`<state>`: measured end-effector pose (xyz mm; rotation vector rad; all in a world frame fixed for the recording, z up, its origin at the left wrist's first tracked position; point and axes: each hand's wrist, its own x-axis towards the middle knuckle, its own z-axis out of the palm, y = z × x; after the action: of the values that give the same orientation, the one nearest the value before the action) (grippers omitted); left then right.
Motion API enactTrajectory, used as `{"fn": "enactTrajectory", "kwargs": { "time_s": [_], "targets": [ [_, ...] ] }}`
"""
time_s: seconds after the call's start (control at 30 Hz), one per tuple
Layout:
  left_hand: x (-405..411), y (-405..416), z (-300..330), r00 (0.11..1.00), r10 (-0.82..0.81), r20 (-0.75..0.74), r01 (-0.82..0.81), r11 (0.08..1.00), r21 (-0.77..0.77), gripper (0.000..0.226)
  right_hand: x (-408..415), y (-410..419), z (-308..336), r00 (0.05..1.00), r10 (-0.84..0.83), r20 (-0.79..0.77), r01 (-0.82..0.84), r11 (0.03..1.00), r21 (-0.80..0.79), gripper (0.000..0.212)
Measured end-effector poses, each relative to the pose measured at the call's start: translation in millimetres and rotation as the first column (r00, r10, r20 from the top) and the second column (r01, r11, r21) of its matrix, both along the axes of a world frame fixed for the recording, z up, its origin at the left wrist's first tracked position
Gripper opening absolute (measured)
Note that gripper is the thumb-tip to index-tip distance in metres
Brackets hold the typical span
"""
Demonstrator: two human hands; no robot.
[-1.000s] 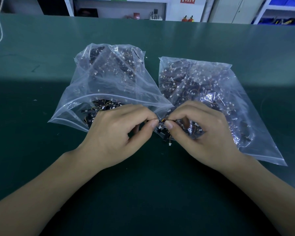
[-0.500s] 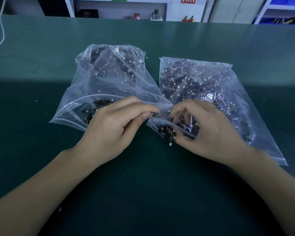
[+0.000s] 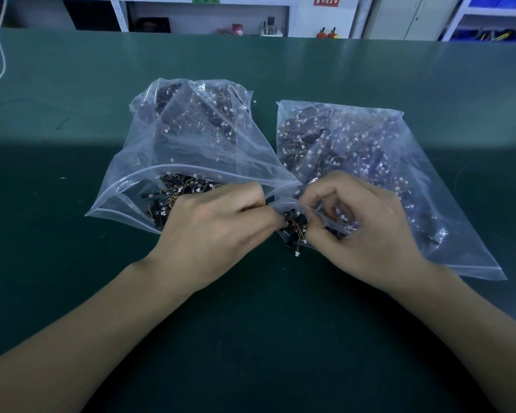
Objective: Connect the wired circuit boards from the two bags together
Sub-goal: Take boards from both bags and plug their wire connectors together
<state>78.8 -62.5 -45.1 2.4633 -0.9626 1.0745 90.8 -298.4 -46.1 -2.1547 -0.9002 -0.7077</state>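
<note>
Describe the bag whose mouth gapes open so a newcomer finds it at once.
On the dark green table lie two clear plastic zip bags of small black wired circuit boards. Take the one beside the left hand: the left clear bag. Its zip mouth bows open toward the viewer, baring the boards, whereas the right clear bag lies flatter, its near corner bunched under the right hand.
</note>
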Motion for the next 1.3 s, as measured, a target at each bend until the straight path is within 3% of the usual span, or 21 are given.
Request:
{"fn": "enactTrajectory", "kwargs": {
  "time_s": [0.23, 0.47, 0.53, 0.63, 0.77, 0.97, 1.03, 1.3],
  "targets": [
    [-2, -8, 2, 0.993, 0.12, -0.017, -0.114, 0.969, 0.219, 0.015, -3, 3, 0, 0.999, 0.033, 0.014, -0.033, 0.999, -0.031, 0.019],
    [-5, -12, -2, 0.99, 0.134, -0.053, -0.116, 0.958, 0.262, 0.045, -3, 4, 0, 0.999, 0.043, -0.007, -0.044, 0.999, -0.029, 0.019],
    [-6, -11, -4, 0.99, 0.115, -0.079, -0.094, 0.968, 0.231, 0.045, -3, 4, 0, 0.999, 0.04, -0.013, -0.041, 0.999, -0.028, 0.018],
    [-5, -5, -5, 0.985, 0.062, -0.163, -0.052, 0.997, 0.064, 0.038, -2, 3, -1, 0.999, 0.024, -0.035, -0.024, 0.999, -0.025, 0.02],
    [1, 7, -3, 0.943, 0.138, -0.303, -0.189, 0.971, -0.147, 0.054, -2, 3, -3, 0.998, -0.011, -0.07, 0.008, 0.999, -0.036, 0.028],
    [12, 31, -3, 0.871, 0.362, -0.332, -0.396, 0.917, -0.038, 0.039, -1, 3, -4, 0.998, 0.002, -0.061, -0.005, 0.999, -0.039, 0.03],
    [13, 32, -2, 0.874, 0.348, -0.34, -0.388, 0.92, -0.054, 0.028, -1, 3, -4, 0.998, -0.002, -0.066, -0.001, 0.999, -0.038, 0.03],
    [12, 31, -5, 0.889, 0.295, -0.35, -0.321, 0.947, -0.016, 0.019, -1, 3, -4, 0.996, 0.005, -0.085, -0.008, 0.999, -0.035, 0.026]
  ]
}}
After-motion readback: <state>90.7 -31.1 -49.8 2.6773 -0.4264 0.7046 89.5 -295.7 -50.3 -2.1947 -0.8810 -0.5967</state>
